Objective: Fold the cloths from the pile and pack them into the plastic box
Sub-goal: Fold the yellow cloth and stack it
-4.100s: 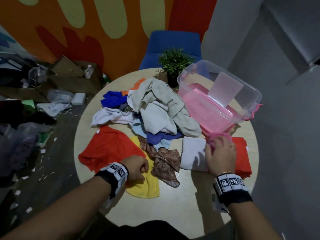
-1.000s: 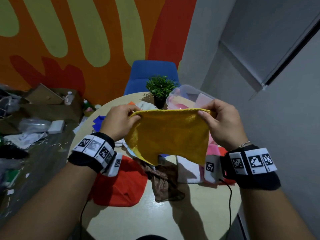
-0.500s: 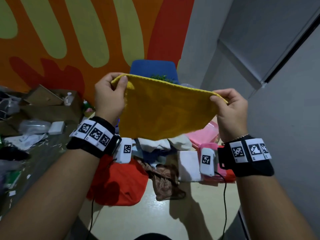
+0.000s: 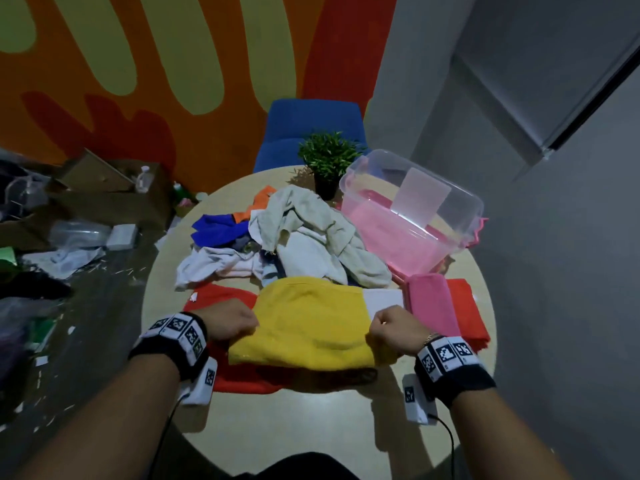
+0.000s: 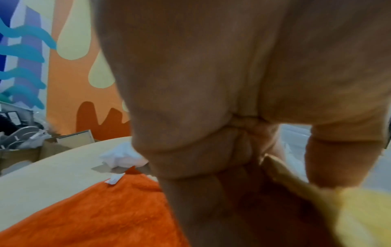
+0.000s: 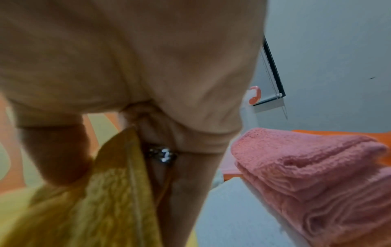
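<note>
A yellow cloth (image 4: 311, 320) lies spread low over the near part of the round table (image 4: 294, 420). My left hand (image 4: 232, 320) grips its left edge and my right hand (image 4: 391, 327) grips its right edge, both fists closed on the fabric. The left wrist view shows the yellow cloth (image 5: 347, 200) pinched under the thumb, and the right wrist view shows the same yellow cloth (image 6: 110, 192). The pile of unfolded cloths (image 4: 298, 237) sits mid-table. The clear plastic box (image 4: 415, 213) with a pink cloth inside stands at the right rear.
A red cloth (image 4: 239, 379) lies under the yellow one. Folded white (image 4: 384, 297), pink (image 4: 433, 306) and red (image 4: 467, 313) cloths lie at the right. A potted plant (image 4: 327, 161) and a blue chair (image 4: 311, 126) stand behind. Clutter covers the floor on the left.
Both hands have brought the yellow cloth down from chest height, held stretched in the air, to lie over the table. It now covers the brown patterned cloth.
</note>
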